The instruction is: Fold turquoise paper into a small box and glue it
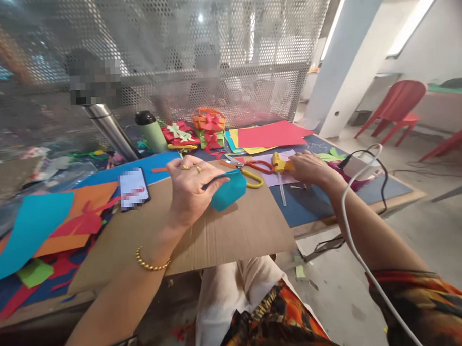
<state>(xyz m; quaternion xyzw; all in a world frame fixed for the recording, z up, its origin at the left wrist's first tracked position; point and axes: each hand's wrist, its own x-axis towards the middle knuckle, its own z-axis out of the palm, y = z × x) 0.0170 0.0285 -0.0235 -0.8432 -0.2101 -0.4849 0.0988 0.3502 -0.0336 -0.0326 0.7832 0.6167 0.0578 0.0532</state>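
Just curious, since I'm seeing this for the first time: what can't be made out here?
All in the head view:
- Phone display: pixelated.
- Turquoise paper, held edge: covered by the left hand.
- Right hand's fingertips at the yellow tool: too small and blurred to judge the grip.
- Farther red chair: cut off by the right edge.
- Beyond the metal mesh: blurred.

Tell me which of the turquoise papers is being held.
The smaller piece, pinched in the left hand above the brown cardboard. The other, a larger curved sheet, lies across orange paper at the left, with no hand on it.
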